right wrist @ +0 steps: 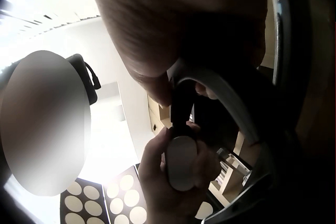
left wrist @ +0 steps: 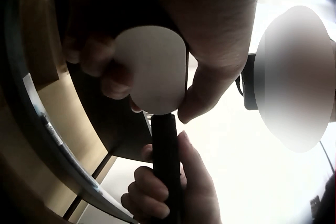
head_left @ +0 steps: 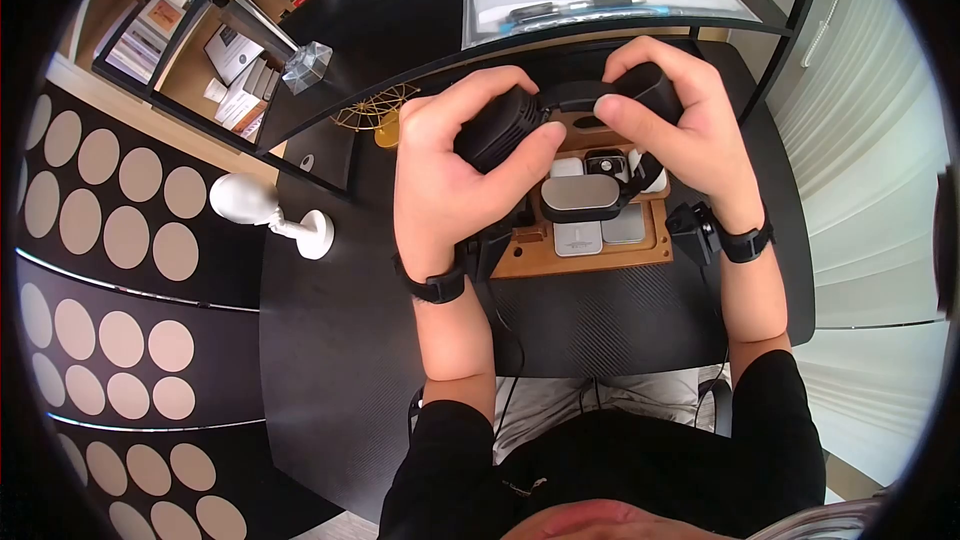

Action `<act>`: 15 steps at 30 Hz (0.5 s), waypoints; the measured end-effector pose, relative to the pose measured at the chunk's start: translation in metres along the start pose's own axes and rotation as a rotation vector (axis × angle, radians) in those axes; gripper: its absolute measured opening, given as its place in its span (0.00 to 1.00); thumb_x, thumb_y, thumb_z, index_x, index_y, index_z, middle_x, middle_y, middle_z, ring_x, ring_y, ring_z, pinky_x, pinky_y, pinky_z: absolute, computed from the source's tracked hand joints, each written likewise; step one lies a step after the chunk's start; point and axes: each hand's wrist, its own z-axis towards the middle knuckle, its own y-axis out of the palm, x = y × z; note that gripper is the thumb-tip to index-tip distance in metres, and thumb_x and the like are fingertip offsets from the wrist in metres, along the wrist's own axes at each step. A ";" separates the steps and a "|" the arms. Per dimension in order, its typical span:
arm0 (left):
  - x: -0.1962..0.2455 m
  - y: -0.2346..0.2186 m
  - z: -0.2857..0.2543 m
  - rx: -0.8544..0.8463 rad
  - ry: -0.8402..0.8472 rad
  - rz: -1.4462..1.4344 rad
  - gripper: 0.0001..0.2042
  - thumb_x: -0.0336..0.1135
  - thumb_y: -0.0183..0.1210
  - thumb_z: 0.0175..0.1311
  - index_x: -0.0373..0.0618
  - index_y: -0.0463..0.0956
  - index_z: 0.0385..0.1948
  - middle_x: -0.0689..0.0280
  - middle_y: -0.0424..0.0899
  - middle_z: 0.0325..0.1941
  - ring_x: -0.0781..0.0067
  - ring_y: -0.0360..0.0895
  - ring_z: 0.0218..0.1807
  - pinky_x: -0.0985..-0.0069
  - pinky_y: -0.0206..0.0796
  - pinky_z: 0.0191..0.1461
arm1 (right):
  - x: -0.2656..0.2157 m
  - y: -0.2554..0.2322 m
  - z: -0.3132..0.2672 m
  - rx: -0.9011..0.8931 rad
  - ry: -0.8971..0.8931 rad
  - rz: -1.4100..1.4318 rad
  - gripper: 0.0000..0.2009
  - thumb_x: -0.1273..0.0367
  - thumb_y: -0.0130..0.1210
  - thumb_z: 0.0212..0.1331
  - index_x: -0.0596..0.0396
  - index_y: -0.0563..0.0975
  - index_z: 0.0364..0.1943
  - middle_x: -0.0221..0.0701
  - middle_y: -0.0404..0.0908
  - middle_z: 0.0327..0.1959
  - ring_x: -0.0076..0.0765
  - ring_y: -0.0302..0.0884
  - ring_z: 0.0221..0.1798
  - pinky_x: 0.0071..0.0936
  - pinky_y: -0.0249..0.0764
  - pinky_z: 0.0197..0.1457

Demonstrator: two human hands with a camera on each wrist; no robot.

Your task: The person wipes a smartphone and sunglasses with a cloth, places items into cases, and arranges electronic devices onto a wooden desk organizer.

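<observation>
Two-handed, holds the headphones (head_left: 580, 96) aloft over the tray (head_left: 530, 262) on the bench (head_left: 345, 340), with the left grip (head_left: 440, 175) curled round one cup (head_left: 495, 132) and the right grip (head_left: 695, 130) round the other. Seems past lifting; shows no release. Cannot tell what else is left.

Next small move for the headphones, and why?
I'd probably shift the headphones toward the bare desk on the person's left before lowering them: the left hand and right hand each have a grip, but the wooden tray in front is crowded.
</observation>
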 end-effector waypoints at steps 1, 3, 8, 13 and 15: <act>-0.001 0.000 0.000 0.010 0.041 0.017 0.15 0.26 0.69 0.53 0.34 0.81 0.43 0.71 0.81 0.30 0.87 0.73 0.31 0.87 0.63 0.36 | -0.003 -0.002 0.000 -0.001 -0.001 0.000 0.11 0.65 0.68 0.61 0.54 0.78 0.38 0.19 0.74 0.23 0.12 0.66 0.25 0.16 0.63 0.28; -0.002 -0.004 -0.002 0.006 0.025 0.017 0.15 0.26 0.69 0.53 0.34 0.81 0.43 0.70 0.81 0.31 0.87 0.73 0.31 0.87 0.63 0.36 | -0.012 -0.007 -0.001 -0.015 0.074 0.016 0.10 0.65 0.68 0.61 0.53 0.79 0.39 0.18 0.73 0.23 0.11 0.66 0.25 0.15 0.62 0.28; -0.009 -0.019 -0.002 -0.038 0.029 0.063 0.16 0.27 0.69 0.52 0.35 0.81 0.44 0.69 0.81 0.31 0.85 0.74 0.32 0.86 0.63 0.37 | -0.008 -0.016 0.001 -0.037 0.113 0.063 0.11 0.66 0.69 0.61 0.53 0.79 0.39 0.17 0.74 0.24 0.11 0.66 0.26 0.15 0.63 0.29; -0.011 -0.022 -0.003 -0.038 0.097 0.041 0.15 0.31 0.73 0.52 0.38 0.80 0.40 0.68 0.82 0.25 0.83 0.77 0.26 0.84 0.68 0.32 | -0.004 -0.011 0.000 -0.017 -0.056 -0.026 0.13 0.67 0.71 0.57 0.54 0.78 0.39 0.21 0.77 0.24 0.12 0.71 0.26 0.16 0.65 0.29; -0.013 -0.023 -0.004 -0.048 0.085 -0.009 0.15 0.31 0.73 0.53 0.37 0.80 0.40 0.68 0.82 0.25 0.84 0.76 0.25 0.84 0.67 0.32 | -0.003 -0.011 0.002 -0.014 -0.121 -0.044 0.14 0.68 0.73 0.55 0.54 0.78 0.39 0.23 0.78 0.24 0.14 0.74 0.26 0.16 0.67 0.29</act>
